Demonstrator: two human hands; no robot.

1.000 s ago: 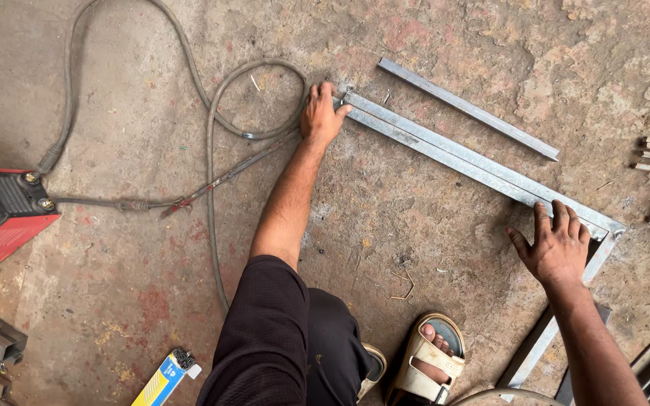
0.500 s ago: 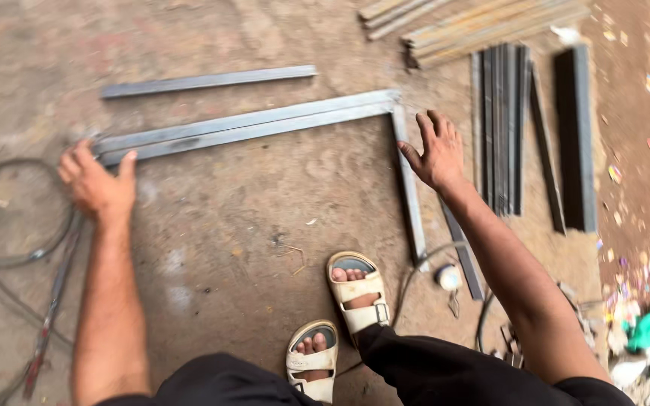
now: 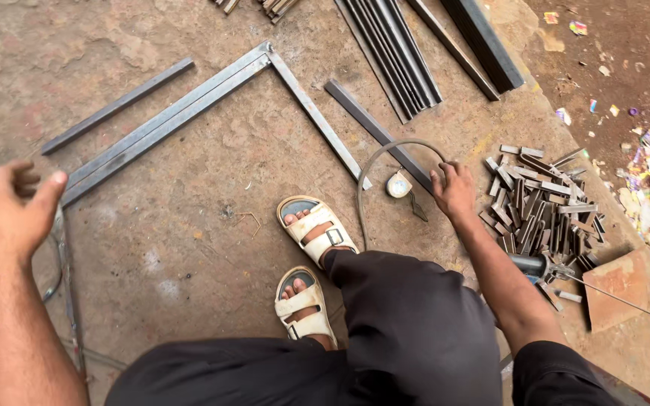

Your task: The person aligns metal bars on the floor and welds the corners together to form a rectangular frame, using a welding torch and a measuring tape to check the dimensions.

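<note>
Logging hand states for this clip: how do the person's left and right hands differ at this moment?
The left hand is raised above the floor, fingers curled and holding nothing; the right hand reaches down and grips the grey cable. The left hand is next to the end of the long metal bars, the right hand beside the pile of short metal offcuts. Both are bare.

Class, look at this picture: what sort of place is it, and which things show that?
Probably a metalworking or welding yard: an L-shaped steel frame on the rough concrete floor, a heap of short cut bars, and a grey cable by the right hand.
</note>
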